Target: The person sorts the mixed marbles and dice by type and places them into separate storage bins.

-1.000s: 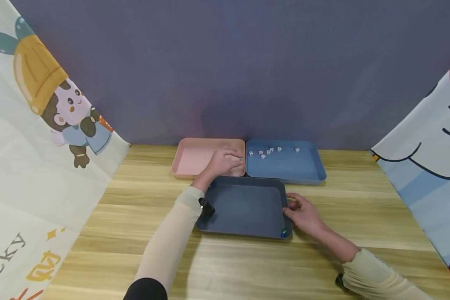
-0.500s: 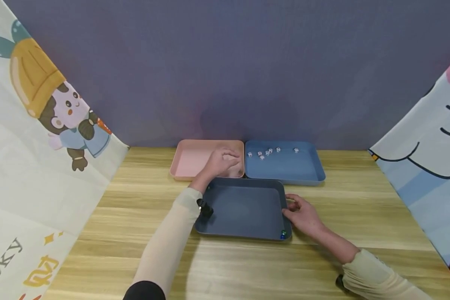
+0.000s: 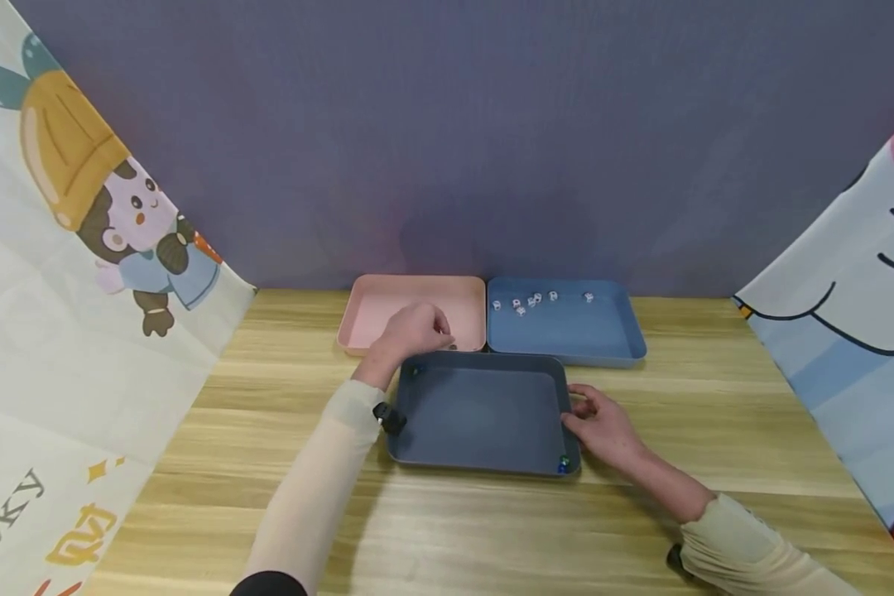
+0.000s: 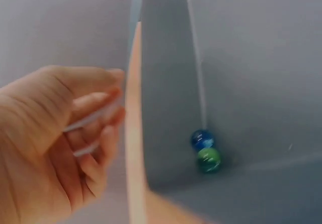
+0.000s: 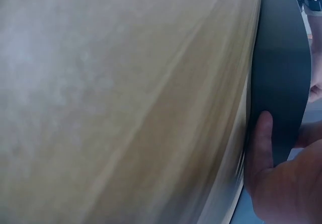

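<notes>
Over the front of the pink tray (image 3: 376, 285), my left hand (image 3: 415, 328) hovers with loosely curled fingers; nothing shows between them in the left wrist view. A small dark marble (image 3: 453, 348) lies by its fingertips, at the tray's front wall. My right hand (image 3: 605, 426) pinches the right wall of the dark grey tray (image 3: 484, 414), one finger (image 5: 262, 133) against its outer side. Blue and green marbles (image 3: 563, 464) sit in that tray's front right corner. In the left wrist view, a blue marble (image 4: 202, 139) touches a green marble (image 4: 208, 160) in a corner.
A blue tray (image 3: 581, 335) stands right of the pink one, with several white dice (image 3: 532, 300) towards its back. The dark tray stands in front of both on the wooden table (image 3: 462, 530). A grey backdrop (image 3: 447, 149) rises behind.
My left hand let go of a small marble in the pink tray, then drew left and nearer. The marble shifted left along the front wall. My right hand stayed on the dark tray.
</notes>
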A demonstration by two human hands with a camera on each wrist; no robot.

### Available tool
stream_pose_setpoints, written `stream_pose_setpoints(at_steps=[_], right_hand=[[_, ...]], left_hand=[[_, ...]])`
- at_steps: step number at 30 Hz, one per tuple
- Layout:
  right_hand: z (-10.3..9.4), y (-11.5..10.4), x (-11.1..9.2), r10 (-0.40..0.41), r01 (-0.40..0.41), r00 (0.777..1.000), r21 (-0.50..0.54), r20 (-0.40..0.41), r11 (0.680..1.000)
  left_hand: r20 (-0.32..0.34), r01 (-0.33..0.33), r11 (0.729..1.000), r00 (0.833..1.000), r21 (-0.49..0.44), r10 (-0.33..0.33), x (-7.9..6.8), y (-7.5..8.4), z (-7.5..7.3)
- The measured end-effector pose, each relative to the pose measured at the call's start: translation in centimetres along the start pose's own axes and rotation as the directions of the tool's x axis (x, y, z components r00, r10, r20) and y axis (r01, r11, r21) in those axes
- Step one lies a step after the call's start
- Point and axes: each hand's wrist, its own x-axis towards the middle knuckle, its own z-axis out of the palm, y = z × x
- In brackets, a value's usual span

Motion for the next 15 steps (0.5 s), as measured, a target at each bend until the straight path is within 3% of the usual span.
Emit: stream_pose_setpoints(at_steps=[3,6,15], right_hand=[[0.0,0.0,0.1,-0.002,0.002,1.000,-0.004,-0.002,1.000],[0.0,0.0,0.1,0.004,-0.004,1.000,-0.006,0.000,1.000],[0.0,0.1,0.1,0.004,-0.004,1.000,-0.005,0.013,1.000]], left_hand=[[0.051,0.068,0.980,0.996,0.185,-0.079,-0.9,0.4,-1.0],[0.080,0.110,0.950,0.987,0.293,-0.139,-1.7,0.7,-1.6],[0.091,0.183,0.887,0.966,0.425,-0.243,-3.0,1.6,-2.1]])
